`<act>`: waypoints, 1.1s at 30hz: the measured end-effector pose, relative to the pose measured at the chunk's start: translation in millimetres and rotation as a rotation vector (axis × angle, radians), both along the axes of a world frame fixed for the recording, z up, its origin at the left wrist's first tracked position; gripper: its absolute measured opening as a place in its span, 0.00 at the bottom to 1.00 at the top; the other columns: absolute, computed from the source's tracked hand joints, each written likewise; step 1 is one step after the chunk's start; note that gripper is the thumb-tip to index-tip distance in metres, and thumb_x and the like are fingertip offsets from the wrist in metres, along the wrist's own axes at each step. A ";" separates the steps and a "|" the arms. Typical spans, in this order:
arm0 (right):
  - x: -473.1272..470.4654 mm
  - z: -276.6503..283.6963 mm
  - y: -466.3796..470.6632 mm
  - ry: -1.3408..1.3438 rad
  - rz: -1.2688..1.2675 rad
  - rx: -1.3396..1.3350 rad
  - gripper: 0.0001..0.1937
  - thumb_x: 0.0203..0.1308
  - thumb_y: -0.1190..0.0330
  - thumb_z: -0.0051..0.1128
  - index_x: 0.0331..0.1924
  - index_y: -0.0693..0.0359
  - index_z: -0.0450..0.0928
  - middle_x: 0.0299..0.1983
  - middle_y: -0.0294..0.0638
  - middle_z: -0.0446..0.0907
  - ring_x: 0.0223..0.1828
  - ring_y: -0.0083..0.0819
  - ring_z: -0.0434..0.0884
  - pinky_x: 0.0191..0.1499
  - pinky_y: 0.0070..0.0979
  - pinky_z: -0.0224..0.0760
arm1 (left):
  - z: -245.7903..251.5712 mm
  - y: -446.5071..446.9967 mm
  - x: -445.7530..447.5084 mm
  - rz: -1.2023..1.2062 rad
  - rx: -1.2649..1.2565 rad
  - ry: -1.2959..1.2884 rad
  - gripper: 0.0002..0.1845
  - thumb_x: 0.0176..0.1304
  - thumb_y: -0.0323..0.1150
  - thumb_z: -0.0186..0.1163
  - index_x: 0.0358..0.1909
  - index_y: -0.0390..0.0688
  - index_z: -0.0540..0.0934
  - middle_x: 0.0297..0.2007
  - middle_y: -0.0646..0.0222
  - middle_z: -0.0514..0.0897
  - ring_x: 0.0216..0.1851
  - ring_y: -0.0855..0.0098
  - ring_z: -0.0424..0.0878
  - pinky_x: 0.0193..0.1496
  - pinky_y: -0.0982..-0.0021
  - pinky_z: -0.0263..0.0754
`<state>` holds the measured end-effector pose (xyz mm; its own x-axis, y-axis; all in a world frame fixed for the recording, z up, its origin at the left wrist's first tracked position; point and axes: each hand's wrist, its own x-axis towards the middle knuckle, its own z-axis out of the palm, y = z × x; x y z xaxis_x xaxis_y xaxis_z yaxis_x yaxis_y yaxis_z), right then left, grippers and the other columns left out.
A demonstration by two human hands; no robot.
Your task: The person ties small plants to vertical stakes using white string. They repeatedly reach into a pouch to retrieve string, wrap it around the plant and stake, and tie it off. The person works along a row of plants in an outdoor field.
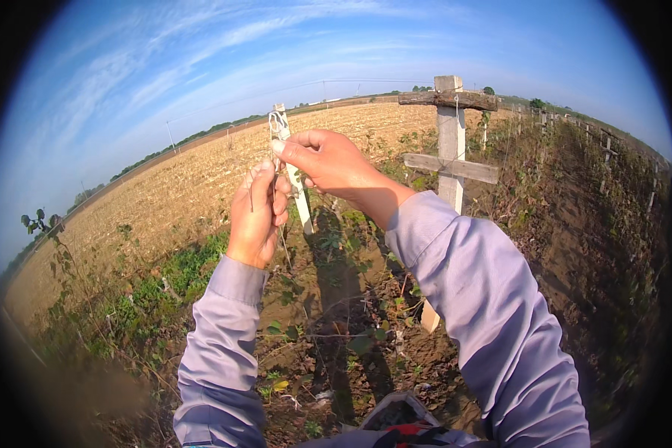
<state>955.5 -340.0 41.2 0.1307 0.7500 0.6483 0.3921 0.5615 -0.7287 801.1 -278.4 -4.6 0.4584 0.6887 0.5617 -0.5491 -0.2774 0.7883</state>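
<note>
My left hand point(260, 215) is raised before me, its fingers closed around a thin wire or stem point(283, 249) that trails down below the fist. Just above it, my right hand point(330, 162) pinches a white string point(278, 124) between thumb and forefinger. Part of that string rises in a small loop over the fingertips, against a pale narrow post point(301, 204). The two hands almost meet at the fingertips. Where the string and the thin strand join, if they do, is hidden by the fingers.
A concrete post point(451, 134) with two weathered wooden crosspieces point(453, 167) stands to the right. Vines and weeds point(162, 291) grow around bare soil. Rows of trellis posts run off to the right, and a stubble field point(145, 210) stretches left. An open grey pouch point(397, 400) hangs at my waist.
</note>
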 end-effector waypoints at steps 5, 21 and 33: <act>1.3 -9.9 16.6 -0.007 -0.058 0.044 0.18 0.70 0.55 0.65 0.43 0.65 0.88 0.29 0.38 0.84 0.32 0.26 0.80 0.38 0.34 0.75 | -4.4 -3.5 -5.6 0.115 -0.022 -0.017 0.12 0.81 0.44 0.58 0.48 0.46 0.78 0.27 0.81 0.74 0.21 0.87 0.62 0.21 0.81 0.55; 15.7 -2.3 -52.8 0.511 0.450 0.229 0.09 0.73 0.70 0.45 0.37 0.62 0.74 0.42 0.40 0.81 0.26 0.19 0.67 0.28 0.20 0.62 | -17.6 3.0 -7.9 0.242 -0.107 -0.029 0.17 0.75 0.40 0.63 0.27 0.53 0.70 0.18 0.86 0.61 0.16 0.87 0.53 0.18 0.77 0.44; 60.5 -58.5 -62.8 -0.180 0.052 0.217 0.12 0.70 0.65 0.51 0.33 0.63 0.79 0.37 0.38 0.82 0.29 0.24 0.75 0.34 0.29 0.69 | -34.6 4.7 -3.7 0.273 -0.174 -0.088 0.17 0.72 0.33 0.61 0.25 0.52 0.68 0.17 0.83 0.60 0.16 0.84 0.54 0.19 0.75 0.45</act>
